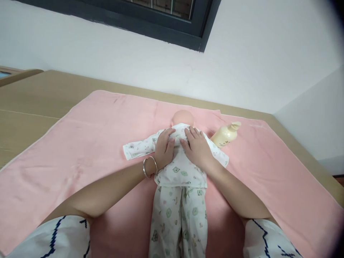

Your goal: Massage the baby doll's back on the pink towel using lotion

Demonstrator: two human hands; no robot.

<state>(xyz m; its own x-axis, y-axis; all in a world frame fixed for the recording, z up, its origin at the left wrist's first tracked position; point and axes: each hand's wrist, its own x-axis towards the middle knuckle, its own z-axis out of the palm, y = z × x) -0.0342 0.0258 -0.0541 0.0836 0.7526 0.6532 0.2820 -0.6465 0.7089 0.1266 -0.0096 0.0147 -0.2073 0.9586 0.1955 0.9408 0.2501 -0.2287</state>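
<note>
White sleeves (68,238) with dark zigzag stitching come nearest, toward eight and four o'clock. Between them a doll (178,179) lies mid-view, its head (183,116) toward twelve, its printed trousers (166,218) running down to six. The left hand (164,148) and right hand (197,148) rest side by side, opened out and gripping nothing, on its white top (185,173) (a silvery bangle (144,168) circles the left wrist). A cream bottle (224,135) is near the right hand, toward two. Beneath, a pink cloth (107,125) covers much of the table (40,89).
</note>
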